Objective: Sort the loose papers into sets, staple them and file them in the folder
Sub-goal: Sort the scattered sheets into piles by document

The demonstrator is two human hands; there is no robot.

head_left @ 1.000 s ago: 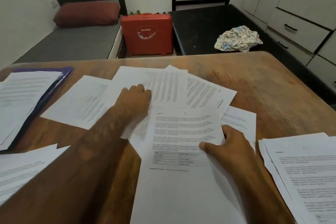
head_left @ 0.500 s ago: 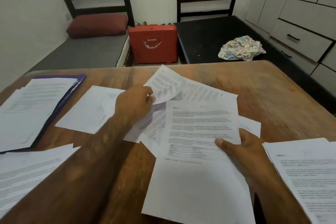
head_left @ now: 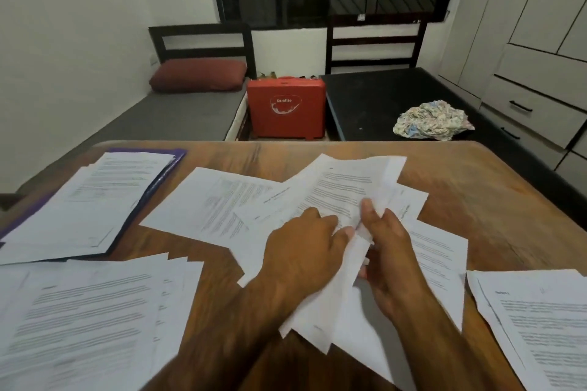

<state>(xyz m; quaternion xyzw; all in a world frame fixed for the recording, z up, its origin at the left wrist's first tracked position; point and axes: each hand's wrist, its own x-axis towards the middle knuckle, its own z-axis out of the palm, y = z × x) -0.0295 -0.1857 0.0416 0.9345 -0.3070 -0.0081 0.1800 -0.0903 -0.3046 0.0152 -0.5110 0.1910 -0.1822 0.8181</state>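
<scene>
The loose papers [head_left: 343, 187] are gripped by the left hand [head_left: 305, 251] and right hand [head_left: 386, 263], long axis forward; the purple folder [head_left: 168, 165] is seen leftward, nearer the left hand.

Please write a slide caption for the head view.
The left hand and right hand hold loose papers over a wooden table.

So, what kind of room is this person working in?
Probably a bedroom doubling as a workspace: a grey bed with a red pillow, a second dark bed, a wardrobe with drawers, and loose papers on a wooden table.
</scene>
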